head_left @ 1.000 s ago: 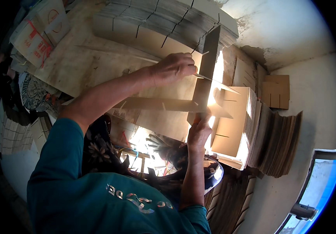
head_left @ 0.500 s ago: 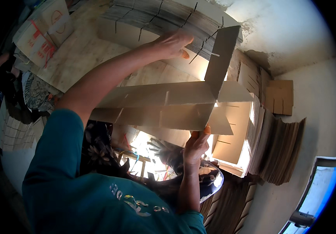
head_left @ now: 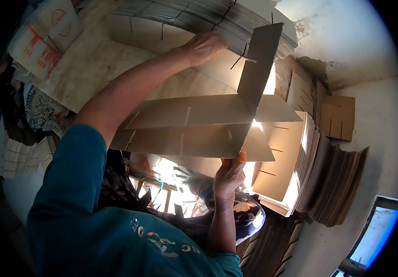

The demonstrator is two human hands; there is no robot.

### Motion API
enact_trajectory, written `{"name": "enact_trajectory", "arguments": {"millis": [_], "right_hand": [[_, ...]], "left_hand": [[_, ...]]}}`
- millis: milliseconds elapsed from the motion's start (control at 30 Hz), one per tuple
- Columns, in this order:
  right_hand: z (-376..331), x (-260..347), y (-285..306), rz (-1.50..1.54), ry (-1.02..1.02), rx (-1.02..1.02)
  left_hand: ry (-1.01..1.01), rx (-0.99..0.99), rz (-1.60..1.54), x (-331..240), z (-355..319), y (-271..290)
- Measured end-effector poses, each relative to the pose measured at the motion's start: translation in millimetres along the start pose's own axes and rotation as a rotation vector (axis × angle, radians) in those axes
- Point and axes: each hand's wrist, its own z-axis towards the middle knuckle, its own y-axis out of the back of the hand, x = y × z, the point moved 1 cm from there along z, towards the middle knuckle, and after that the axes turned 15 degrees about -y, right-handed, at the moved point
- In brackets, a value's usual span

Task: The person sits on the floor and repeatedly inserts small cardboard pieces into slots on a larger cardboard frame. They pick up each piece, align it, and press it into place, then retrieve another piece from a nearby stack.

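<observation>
- Brown corrugated cardboard is making up nearly everything in view; the piece in hand is a slotted divider assembly (head_left: 194,124), being held up in the air in front of the person, above the work area.
- The assembly is consisting of two long slotted strips lying roughly level and one upright cross strip (head_left: 260,64) slotted through them near their right ends. The interlocking slots appear to be keeping the pieces joined without glue.
- The right hand (head_left: 229,177) is gripping the lower edge of the near strip from beneath, thumb and fingers pinched on the board just below the crossing; judged, this is steadying the joint where the strips meet.
- The left hand (head_left: 206,46) is reaching up and forward with its fingers curled, at the stack of slotted cardboard sheets (head_left: 194,16) behind the cross strip. Whether it is grasping a sheet or only resting there cannot be told.
- A large flat cardboard sheet (head_left: 83,69) is covering the surface under the left forearm.
- Further stacks of cut sheets (head_left: 333,184) are leaning to the right, against a pale wall (head_left: 360,46) with worn, patchy plaster.
- Printed cartons (head_left: 42,32) are lying at upper left.
- A round dark basin (head_left: 254,221) is sitting below the right hand; its contents are unclear.
- Strong light is entering low in the room, and a window frame (head_left: 374,231) is showing at lower right.
</observation>
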Motion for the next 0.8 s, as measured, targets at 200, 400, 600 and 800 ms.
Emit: {"name": "enact_trajectory", "arguments": {"millis": [200, 400, 600, 800], "right_hand": [[-5.6, 0.3, 1.1, -0.027, -0.034, 0.007], [-11.0, 2.5, 6.4, -0.052, -0.082, 0.030], [-14.4, 5.5, 12.6, -0.055, -0.132, 0.057], [-21.4, 0.9, 14.9, -0.088, -0.120, 0.038]], "left_hand": [[-0.011, -0.141, -0.111, -17.7, -1.6, 15.5], [-0.035, -0.182, -0.161, -38.7, 6.1, 29.2], [-0.051, -0.203, -0.194, -53.6, 7.9, 46.0], [-0.073, -0.225, -0.289, -71.9, 8.4, 66.9]]}}
